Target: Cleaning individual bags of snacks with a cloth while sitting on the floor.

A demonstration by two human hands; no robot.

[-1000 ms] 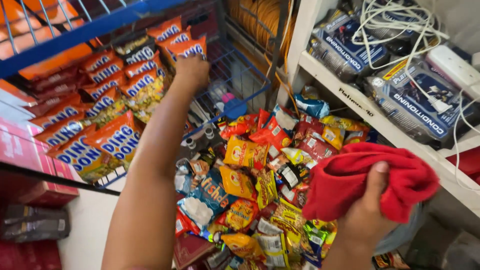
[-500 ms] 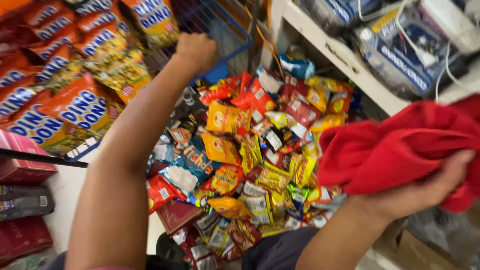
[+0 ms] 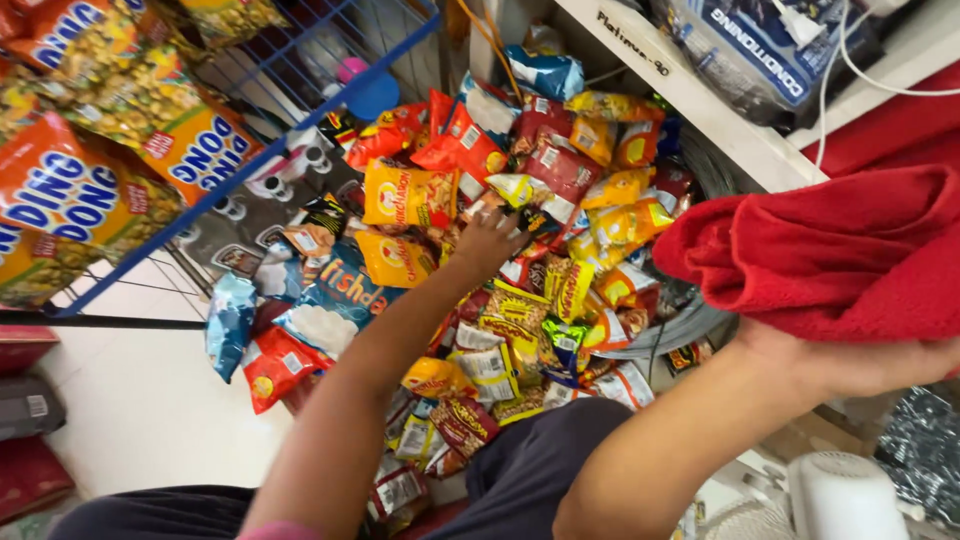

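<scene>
Heaped at centre: small snack packets in red, yellow and orange, overlapping every way. Among them a yellow packet with a red round mark, lying flat — just below it a blue packet with white at its lower end. Off the heap's left edge, a pale blue packet beside a red one. Upper left, in a blue wire rack: large orange bags with blue-and-white lettering. Upper right, on a white shelf — a clear-wrapped pack with a dark blue label.

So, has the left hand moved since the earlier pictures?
Yes. The left hand left the blue wire rack and came down onto the pile of snack packets.
</scene>
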